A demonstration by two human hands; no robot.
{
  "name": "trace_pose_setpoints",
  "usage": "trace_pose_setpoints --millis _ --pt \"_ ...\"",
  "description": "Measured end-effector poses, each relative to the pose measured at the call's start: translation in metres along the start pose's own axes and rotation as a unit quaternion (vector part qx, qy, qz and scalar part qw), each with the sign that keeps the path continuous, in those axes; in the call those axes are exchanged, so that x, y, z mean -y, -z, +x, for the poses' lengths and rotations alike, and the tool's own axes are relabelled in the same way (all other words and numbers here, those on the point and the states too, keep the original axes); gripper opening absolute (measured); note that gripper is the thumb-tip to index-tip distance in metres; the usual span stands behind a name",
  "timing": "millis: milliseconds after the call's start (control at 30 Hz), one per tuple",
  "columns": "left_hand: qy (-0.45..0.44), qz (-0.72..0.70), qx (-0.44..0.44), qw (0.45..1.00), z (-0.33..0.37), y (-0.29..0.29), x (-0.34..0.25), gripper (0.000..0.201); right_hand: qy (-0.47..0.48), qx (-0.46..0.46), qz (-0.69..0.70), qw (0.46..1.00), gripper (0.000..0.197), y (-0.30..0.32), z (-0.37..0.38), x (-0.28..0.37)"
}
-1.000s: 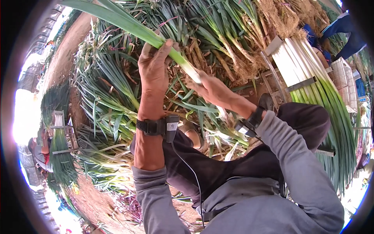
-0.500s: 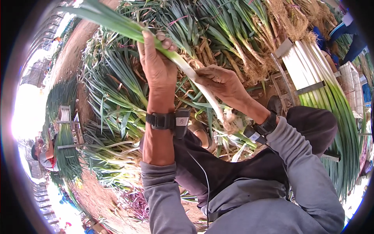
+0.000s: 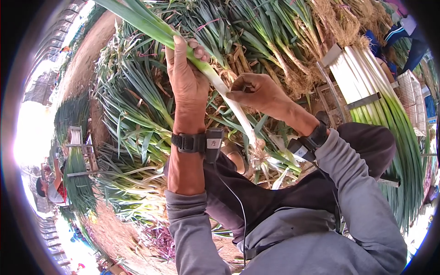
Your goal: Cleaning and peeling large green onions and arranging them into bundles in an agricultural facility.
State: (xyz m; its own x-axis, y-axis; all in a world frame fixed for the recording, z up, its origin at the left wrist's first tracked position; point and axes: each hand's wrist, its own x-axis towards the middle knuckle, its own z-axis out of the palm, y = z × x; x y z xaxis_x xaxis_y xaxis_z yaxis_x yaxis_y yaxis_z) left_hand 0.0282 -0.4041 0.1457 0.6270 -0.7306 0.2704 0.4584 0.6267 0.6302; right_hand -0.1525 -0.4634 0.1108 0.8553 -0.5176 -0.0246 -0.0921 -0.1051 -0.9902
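Observation:
A large green onion (image 3: 231,103) slants across the middle, its green leaves at the upper left and its roots at the lower right. My left hand (image 3: 185,75) is closed round it where the green turns white, thumb laid along the stalk. Beside the white shank is my right hand (image 3: 261,94), its fingers curled in a pinch. Those fingertips touch or nearly touch the shank's edge; whether a bit of skin is between them I cannot make out. Dark straps with small boxes circle both wrists.
Untrimmed green onions (image 3: 142,91) lie heaped ahead and to the left. At the right a metal rack (image 3: 366,101) holds a bundle of cleaned white stalks (image 3: 357,73). A white crate (image 3: 411,103) stands beyond it. Peeled leaves litter the ground by my legs. Another person sits far left.
The green onion has shifted slightly, its root end swinging a little left. My right hand has loosened from lying across the shank to a curled pinch at its edge.

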Motion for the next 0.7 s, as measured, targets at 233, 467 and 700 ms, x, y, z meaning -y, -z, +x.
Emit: trace_pose_setpoints --millis 233,467,700 --pt "-0.021 0.038 -0.039 0.998 0.008 0.007 -0.011 0.026 0.224 -0.045 -0.193 0.954 0.008 -0.006 -0.026 -0.007" --pt "-0.025 0.005 0.000 1.000 0.026 0.042 -0.040 0.035 0.033 0.047 0.190 0.980 0.013 0.018 -0.047 -0.024" --pt "-0.086 0.065 -0.039 0.993 0.031 0.066 -0.062 0.031 -0.122 0.134 0.059 0.982 0.016 0.009 -0.099 -0.093"
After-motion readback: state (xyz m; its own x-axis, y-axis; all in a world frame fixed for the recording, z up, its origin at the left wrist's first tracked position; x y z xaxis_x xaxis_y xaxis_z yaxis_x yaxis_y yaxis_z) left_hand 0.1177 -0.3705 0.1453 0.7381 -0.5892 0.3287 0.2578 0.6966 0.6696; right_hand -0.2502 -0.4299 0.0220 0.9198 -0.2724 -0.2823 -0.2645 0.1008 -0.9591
